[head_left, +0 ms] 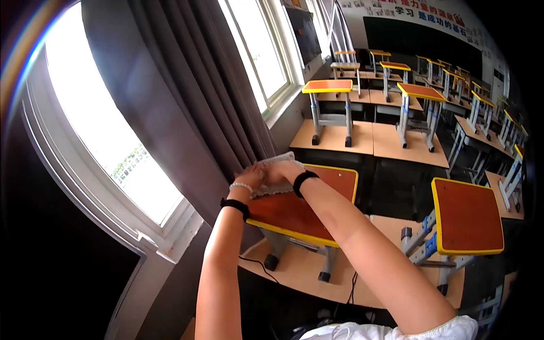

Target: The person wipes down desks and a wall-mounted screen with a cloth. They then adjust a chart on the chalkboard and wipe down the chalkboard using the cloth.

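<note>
A pale, textured cloth lies at the far left end of a stool's reddish-brown seat, close to the curtain. My left hand is closed on the cloth's left side. Right beside it, my right hand is also closed on the cloth, its fingertips partly hidden. Both arms reach forward over the stool, which has a yellow edge and stands upright on a light wooden desk. Black bands circle both wrists, with a beaded bracelet on the left.
A grey curtain hangs by the window on my left. Another stool stands on the desk to my right. Farther off, several desks carry stools, with a dark board on the far wall. Black cords hang over the desk.
</note>
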Demonstrator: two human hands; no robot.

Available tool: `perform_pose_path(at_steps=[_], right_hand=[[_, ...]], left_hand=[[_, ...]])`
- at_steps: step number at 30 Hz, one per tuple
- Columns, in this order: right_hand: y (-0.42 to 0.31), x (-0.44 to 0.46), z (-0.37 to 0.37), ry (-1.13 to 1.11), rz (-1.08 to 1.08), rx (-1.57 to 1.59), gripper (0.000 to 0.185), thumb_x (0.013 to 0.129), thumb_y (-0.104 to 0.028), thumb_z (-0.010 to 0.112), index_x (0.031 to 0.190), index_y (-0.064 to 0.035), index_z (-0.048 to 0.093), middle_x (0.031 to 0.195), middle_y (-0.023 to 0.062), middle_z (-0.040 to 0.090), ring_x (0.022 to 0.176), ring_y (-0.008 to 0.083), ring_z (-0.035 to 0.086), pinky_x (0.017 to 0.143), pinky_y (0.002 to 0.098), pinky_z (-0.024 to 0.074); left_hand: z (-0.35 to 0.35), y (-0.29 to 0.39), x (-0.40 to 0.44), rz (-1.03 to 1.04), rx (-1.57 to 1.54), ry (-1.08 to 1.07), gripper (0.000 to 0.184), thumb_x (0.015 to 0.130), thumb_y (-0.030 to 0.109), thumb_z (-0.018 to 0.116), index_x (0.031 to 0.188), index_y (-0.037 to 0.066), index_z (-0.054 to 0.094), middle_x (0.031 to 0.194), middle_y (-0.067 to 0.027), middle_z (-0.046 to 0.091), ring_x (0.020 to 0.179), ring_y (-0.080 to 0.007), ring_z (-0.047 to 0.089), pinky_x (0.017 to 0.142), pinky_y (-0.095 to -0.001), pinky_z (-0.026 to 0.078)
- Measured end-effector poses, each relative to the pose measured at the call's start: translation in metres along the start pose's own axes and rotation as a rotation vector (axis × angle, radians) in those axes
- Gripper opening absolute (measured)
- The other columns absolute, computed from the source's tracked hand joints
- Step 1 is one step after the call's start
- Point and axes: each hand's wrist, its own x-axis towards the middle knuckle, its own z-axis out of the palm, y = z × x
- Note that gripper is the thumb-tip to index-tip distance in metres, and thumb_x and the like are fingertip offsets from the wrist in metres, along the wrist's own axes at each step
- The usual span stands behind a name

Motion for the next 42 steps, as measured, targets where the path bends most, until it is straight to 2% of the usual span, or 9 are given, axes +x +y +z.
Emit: perform_pose_path(at_steps=[3,6,11,15,17,30,36,40,42], right_hand=[[0.012,-0.017,-0.009,-0.158,0.129,0.117,0.074,0.074,-0.051,0.064,0.137,-0.0169,0.044,0.137,0.0105,0.047,0.118,0.0325,0.051,0.094,0.0409,0.0445],[0.006,-0.041,-0.007,-0.18,0.042,0.071,0.072,0.063,-0.054,0.076,0.118,-0.0093,0.062,0.126,0.0155,0.056,0.11,0.0326,0.057,0.095,0.0388,0.0437],[0.013,-0.107,0.025,-0.261,-0.214,-0.134,0.097,0.066,-0.061,0.066,0.141,-0.0066,0.034,0.141,0.0148,0.041,0.127,0.03,0.042,0.103,0.0374,0.0361],[0.034,-0.189,0.068,-0.054,-0.472,-0.01,0.09,0.075,-0.055,0.062,0.143,-0.0065,0.03,0.148,0.0139,0.029,0.135,0.0289,0.031,0.107,0.0398,0.0299],[0.017,-0.24,0.078,0.083,-0.328,-0.06,0.081,0.081,-0.049,0.06,0.144,-0.0112,0.027,0.149,0.0087,0.029,0.136,0.0258,0.031,0.108,0.0524,0.0249],[0.09,-0.234,0.079,0.25,-0.067,0.107,0.062,0.09,-0.049,0.049,0.142,-0.0173,0.036,0.147,0.0028,0.035,0.134,0.023,0.033,0.108,0.0541,0.0231],[0.122,-0.205,0.062,0.214,-0.116,0.221,0.059,0.087,-0.034,0.056,0.139,-0.0129,0.039,0.141,0.0091,0.042,0.128,0.0275,0.042,0.106,0.0359,0.033],[0.137,-0.188,0.058,0.229,-0.107,0.316,0.059,0.081,-0.02,0.055,0.138,-0.0111,0.04,0.139,0.0128,0.044,0.126,0.0282,0.044,0.104,0.0334,0.0349],[0.143,-0.176,0.059,0.252,-0.078,0.311,0.058,0.08,-0.027,0.053,0.136,-0.0142,0.043,0.134,0.0123,0.049,0.121,0.0293,0.048,0.101,0.0343,0.0388]], left_hand=[[0.019,0.002,-0.002,0.131,-0.065,0.066,0.073,0.092,0.06,0.021,0.147,0.012,0.017,0.155,-0.0068,0.012,0.141,-0.0272,0.014,0.111,-0.0587,0.01],[0.024,0.003,-0.03,0.449,0.258,0.038,0.067,0.093,0.054,0.029,0.146,0.013,0.023,0.154,-0.0084,0.016,0.141,-0.0313,0.016,0.111,-0.053,0.017],[0.047,0.053,-0.13,0.388,-0.092,0.23,0.066,0.091,0.048,0.045,0.145,0.013,0.029,0.151,-0.0102,0.024,0.14,-0.0328,0.018,0.107,-0.059,0.02],[0.064,0.101,-0.214,0.389,-0.157,0.399,0.065,0.086,0.042,0.057,0.141,0.015,0.036,0.148,-0.0082,0.031,0.138,-0.0335,0.023,0.105,-0.0631,0.019],[0.071,0.125,-0.236,0.351,-0.206,0.476,0.064,0.087,0.042,0.056,0.141,0.014,0.037,0.148,-0.0083,0.032,0.138,-0.033,0.024,0.106,-0.0627,0.018],[0.042,0.164,-0.136,0.51,-0.168,0.253,0.063,0.092,0.049,0.044,0.144,0.014,0.03,0.152,-0.0075,0.021,0.14,-0.0308,0.018,0.108,-0.0594,0.018],[0.046,0.184,-0.124,0.399,-0.172,0.327,0.061,0.094,0.047,0.041,0.142,0.012,0.032,0.152,-0.0125,0.021,0.141,-0.032,0.016,0.106,-0.0629,0.018],[0.059,0.185,-0.124,0.392,-0.229,0.447,0.058,0.094,0.045,0.041,0.14,0.01,0.036,0.149,-0.0131,0.027,0.139,-0.0306,0.022,0.106,-0.0621,0.019],[0.063,0.184,-0.116,0.388,-0.244,0.508,0.057,0.094,0.044,0.041,0.139,0.01,0.037,0.148,-0.0128,0.03,0.137,-0.0293,0.026,0.106,-0.0621,0.019]])
